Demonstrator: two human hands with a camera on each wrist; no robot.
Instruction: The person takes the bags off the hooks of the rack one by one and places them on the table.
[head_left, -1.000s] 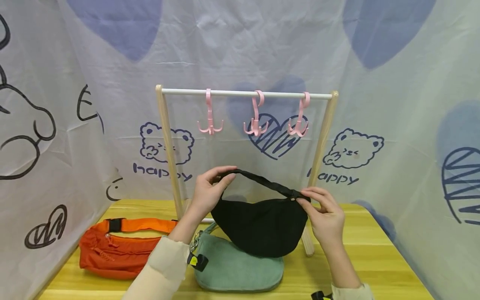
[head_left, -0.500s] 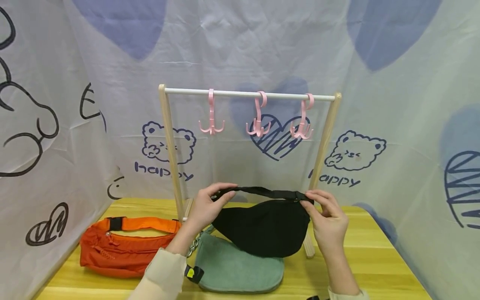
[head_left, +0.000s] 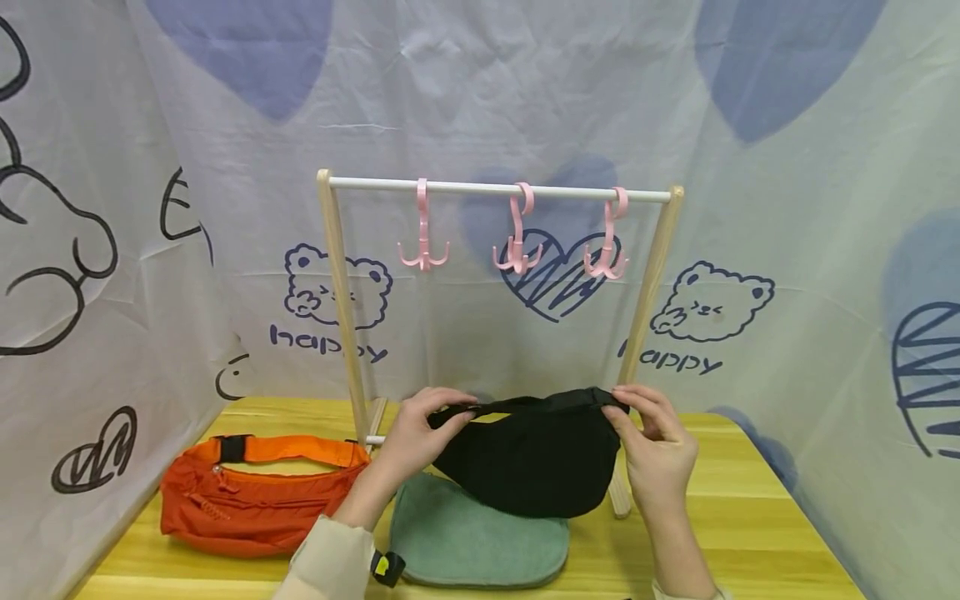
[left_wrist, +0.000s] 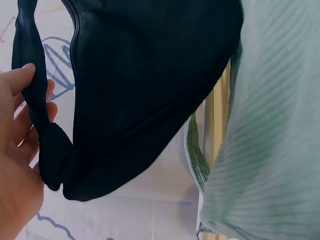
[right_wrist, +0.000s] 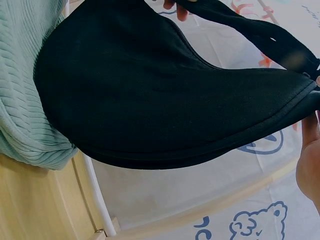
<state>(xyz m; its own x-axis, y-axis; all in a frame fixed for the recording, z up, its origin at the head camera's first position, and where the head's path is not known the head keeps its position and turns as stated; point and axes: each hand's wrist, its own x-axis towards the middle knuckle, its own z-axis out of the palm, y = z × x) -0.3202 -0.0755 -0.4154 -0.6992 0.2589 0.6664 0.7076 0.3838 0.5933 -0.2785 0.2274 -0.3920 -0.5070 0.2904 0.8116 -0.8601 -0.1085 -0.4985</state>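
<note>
A black crescent-shaped shoulder bag (head_left: pixel 532 462) is held up between both hands, its lower part in front of a green corduroy bag (head_left: pixel 480 542). My left hand (head_left: pixel 416 433) pinches the left part of its strap between thumb and fingers; the left wrist view shows the strap (left_wrist: pixel 31 50) in that grip. At the bag's upper right corner, my right hand (head_left: pixel 656 442) pinches the strap end. The zipper (right_wrist: pixel 192 47) along the top edge shows in the right wrist view. The green bag lies on the table, partly covered by the black one.
An orange waist bag (head_left: pixel 255 508) lies at the left of the wooden table (head_left: pixel 742 517). Behind the hands stands a rack with a white bar (head_left: pixel 465 187), from which three pink hooks (head_left: pixel 423 242) hang. A printed cloth (head_left: pixel 817 208) surrounds the table.
The left hand has come down with the strap, so the strap now lies lower, close to the bag's top edge. The right hand keeps its grip and has dropped slightly.
</note>
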